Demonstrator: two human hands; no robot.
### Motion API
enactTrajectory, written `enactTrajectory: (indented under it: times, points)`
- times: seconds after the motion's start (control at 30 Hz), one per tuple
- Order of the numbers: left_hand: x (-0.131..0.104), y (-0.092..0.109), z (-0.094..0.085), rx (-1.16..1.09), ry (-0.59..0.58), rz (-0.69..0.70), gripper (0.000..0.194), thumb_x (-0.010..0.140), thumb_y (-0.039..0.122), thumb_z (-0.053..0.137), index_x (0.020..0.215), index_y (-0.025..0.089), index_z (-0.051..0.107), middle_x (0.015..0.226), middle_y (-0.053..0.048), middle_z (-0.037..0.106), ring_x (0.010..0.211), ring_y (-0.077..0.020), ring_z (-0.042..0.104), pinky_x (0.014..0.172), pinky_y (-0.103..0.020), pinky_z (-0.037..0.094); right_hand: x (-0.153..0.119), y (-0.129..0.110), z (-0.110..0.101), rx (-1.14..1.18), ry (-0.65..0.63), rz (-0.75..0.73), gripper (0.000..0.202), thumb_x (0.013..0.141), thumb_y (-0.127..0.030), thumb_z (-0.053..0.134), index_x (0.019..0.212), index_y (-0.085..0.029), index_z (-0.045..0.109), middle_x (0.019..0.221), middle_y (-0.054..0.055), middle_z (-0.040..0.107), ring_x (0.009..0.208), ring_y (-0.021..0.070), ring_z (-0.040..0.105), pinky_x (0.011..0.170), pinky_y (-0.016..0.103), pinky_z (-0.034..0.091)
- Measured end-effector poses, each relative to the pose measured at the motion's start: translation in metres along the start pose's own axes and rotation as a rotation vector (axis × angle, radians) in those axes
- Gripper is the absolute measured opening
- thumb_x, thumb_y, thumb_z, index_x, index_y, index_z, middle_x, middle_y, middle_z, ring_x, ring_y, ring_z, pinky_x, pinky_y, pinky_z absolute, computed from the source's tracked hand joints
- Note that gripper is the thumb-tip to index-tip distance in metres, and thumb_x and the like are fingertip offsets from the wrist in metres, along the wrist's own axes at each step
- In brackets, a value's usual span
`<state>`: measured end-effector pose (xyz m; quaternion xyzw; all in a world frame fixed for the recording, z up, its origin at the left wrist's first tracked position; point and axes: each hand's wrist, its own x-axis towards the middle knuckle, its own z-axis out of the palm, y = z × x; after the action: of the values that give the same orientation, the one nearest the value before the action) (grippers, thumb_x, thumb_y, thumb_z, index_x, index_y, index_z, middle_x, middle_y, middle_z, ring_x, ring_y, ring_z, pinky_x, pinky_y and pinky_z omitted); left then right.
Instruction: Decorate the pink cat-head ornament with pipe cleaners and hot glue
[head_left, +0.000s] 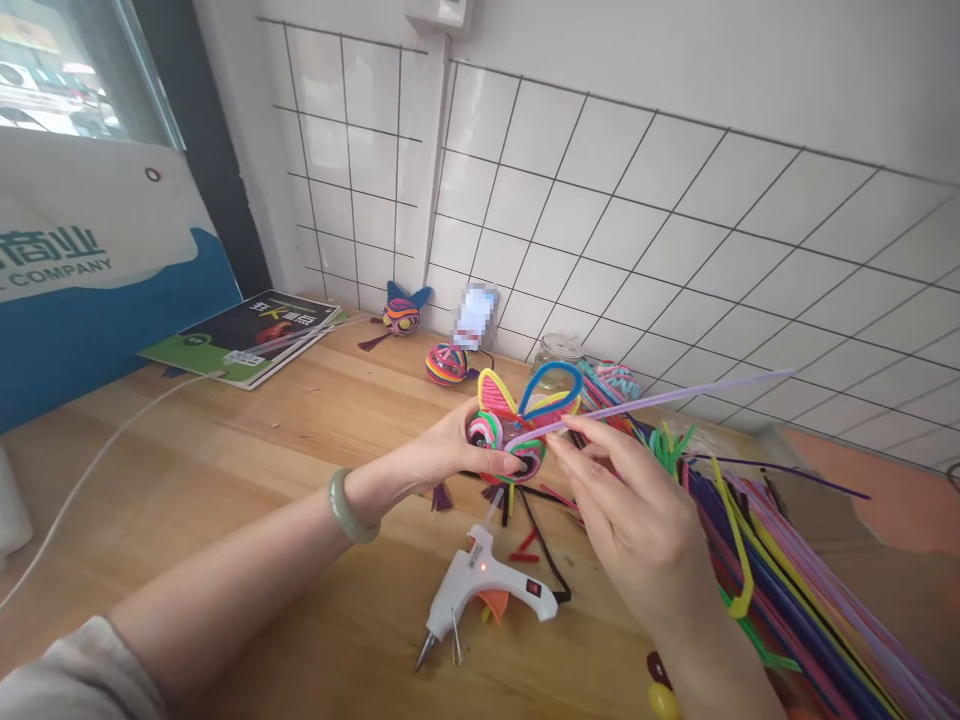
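A colorful pipe-cleaner figure (511, 428) has round striped eyes, pink ears edged in yellow and a blue loop on top. My left hand (480, 445) is closed round its left side, the thumb across its front. Between the thumb and fingers of my right hand (615, 490) is a light purple pipe cleaner (675, 396); its near end lies against the figure's front and its far end points up to the right. Below the figure a white glue gun (480, 575) lies on the wooden table (300, 580), nozzle toward the lower left.
Many colored pipe cleaners (795, 590) cover the right side. At the back are a finished figure (403, 312), a striped ball (447, 365), a phone (475, 316) and a glass jar (559, 352). A booklet (255, 338) lies at left, a white cable (112, 440) near it.
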<state>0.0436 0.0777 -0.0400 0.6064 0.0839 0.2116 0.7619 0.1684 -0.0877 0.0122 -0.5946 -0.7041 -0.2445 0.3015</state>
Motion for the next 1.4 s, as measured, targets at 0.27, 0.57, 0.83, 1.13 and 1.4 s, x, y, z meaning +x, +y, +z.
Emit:
enactTrajectory:
  times: [0.27,0.57,0.83,1.13,1.4]
  points:
    - [-0.005,0.011,0.006,0.087,-0.047,-0.04,0.052,0.064,0.028,0.082,0.109,0.018,0.058,0.084,0.001,0.064,0.07,-0.0115,0.059,0.062,-0.022,0.045,-0.002,0.006,0.003,-0.079,-0.012,0.034,0.025,0.09,-0.007,0.053,0.105,-0.016,0.07,0.1,0.011,0.069,0.091,0.0202,0.067,0.082,0.034,0.055]
    - [-0.008,0.014,0.006,0.151,-0.048,-0.053,0.06,0.064,0.036,0.082,0.114,0.018,0.054,0.088,-0.001,0.062,0.073,-0.0121,0.057,0.053,-0.019,0.039,-0.003,0.009,0.008,-0.078,0.054,-0.022,0.022,0.087,-0.002,0.057,0.098,-0.012,0.072,0.089,0.01,0.07,0.079,0.0171,0.067,0.069,0.03,0.054]
    - [-0.009,0.016,0.006,0.156,-0.042,-0.059,0.061,0.066,0.036,0.081,0.116,0.02,0.052,0.086,0.0,0.062,0.069,-0.0122,0.058,0.048,-0.018,0.037,0.0,0.007,0.006,-0.099,0.061,-0.081,0.025,0.086,0.002,0.056,0.102,-0.007,0.073,0.093,0.015,0.07,0.078,0.0182,0.066,0.069,0.031,0.053]
    - [-0.009,0.013,0.004,0.114,-0.028,-0.023,0.06,0.064,0.035,0.082,0.115,0.02,0.054,0.083,0.002,0.062,0.064,-0.0099,0.055,0.049,-0.019,0.038,-0.003,0.009,0.008,-0.045,0.116,-0.027,0.028,0.083,0.004,0.059,0.102,-0.013,0.071,0.095,0.013,0.069,0.084,0.0193,0.066,0.073,0.035,0.054]
    - [-0.01,0.015,0.007,0.086,-0.023,0.011,0.06,0.064,0.033,0.082,0.115,0.02,0.054,0.084,0.002,0.064,0.067,-0.0098,0.057,0.055,-0.02,0.042,-0.005,0.009,0.01,-0.068,0.129,-0.06,0.031,0.081,0.006,0.061,0.104,-0.013,0.069,0.097,0.013,0.069,0.083,0.0197,0.064,0.069,0.034,0.053]
